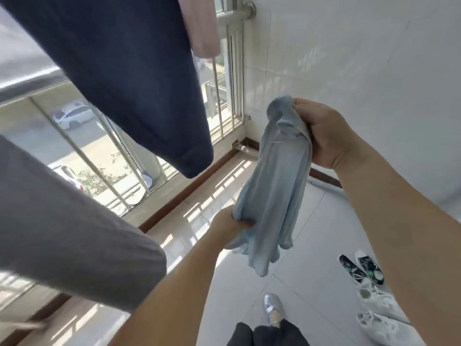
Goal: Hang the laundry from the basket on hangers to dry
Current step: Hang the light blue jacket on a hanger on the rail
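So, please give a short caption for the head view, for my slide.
Right hand and left hand hold a bunched light-blue cloth garment beside hanging dark-navy laundry.

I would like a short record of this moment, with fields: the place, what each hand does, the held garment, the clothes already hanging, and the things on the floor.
place: balcony with white tiled wall and window bars
left hand: grips the lower part of the light blue garment
right hand: grips its bunched top
hanger: none in view
hanging: navy garment, grey garment, pink garment
floor: patterned dark sneakers, white shoes
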Demonstrator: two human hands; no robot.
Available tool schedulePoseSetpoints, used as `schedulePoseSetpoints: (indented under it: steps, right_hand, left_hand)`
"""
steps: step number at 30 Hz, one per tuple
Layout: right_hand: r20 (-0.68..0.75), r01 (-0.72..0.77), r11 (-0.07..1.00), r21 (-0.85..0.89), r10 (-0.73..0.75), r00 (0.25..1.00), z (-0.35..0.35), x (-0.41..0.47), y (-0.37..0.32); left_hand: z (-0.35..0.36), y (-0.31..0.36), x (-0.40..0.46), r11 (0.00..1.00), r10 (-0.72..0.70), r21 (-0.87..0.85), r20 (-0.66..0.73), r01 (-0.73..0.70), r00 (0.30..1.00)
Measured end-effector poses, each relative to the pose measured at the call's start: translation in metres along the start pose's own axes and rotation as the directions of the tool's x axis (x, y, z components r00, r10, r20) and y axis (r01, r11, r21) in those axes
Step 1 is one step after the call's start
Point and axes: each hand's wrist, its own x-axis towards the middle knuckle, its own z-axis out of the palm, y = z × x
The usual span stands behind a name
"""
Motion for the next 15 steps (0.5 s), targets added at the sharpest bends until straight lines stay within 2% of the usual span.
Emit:
schedulePoseSetpoints:
  steps: [3,8,10,12,15]
  right_hand:
    - [-0.066,-0.040,0.999,-0.025,0.038,0.997,-0.001,-0.018,0.027]
    - [-0.181,-0.207,0.972,-0.109,0.185,0.966,0.001,-0.055,0.066]
    - [-0.194,-0.296,0.949,-0.111,0.272,0.943,0.000,-0.066,0.081]
    - [-0.233,-0.405,0.872,-0.275,0.348,0.908,-0.005,-0.073,0.097]
    - [-0.210,-0.476,0.665,-0.575,0.442,0.872,-0.009,-0.084,0.115]
  left_hand:
    - [-0.007,-0.031,-0.016,0.999,-0.052,0.007,-0.041,0.052,0.998]
    - [-0.018,-0.065,-0.030,0.948,-0.072,0.308,-0.015,0.073,0.997]
    - [-0.020,-0.071,-0.034,0.927,-0.084,0.365,-0.032,0.090,0.996]
    - [-0.017,-0.075,-0.040,0.916,-0.078,0.389,-0.060,0.096,0.995]
    - [-0.010,-0.076,-0.051,0.930,-0.039,0.360,-0.117,0.079,0.992]
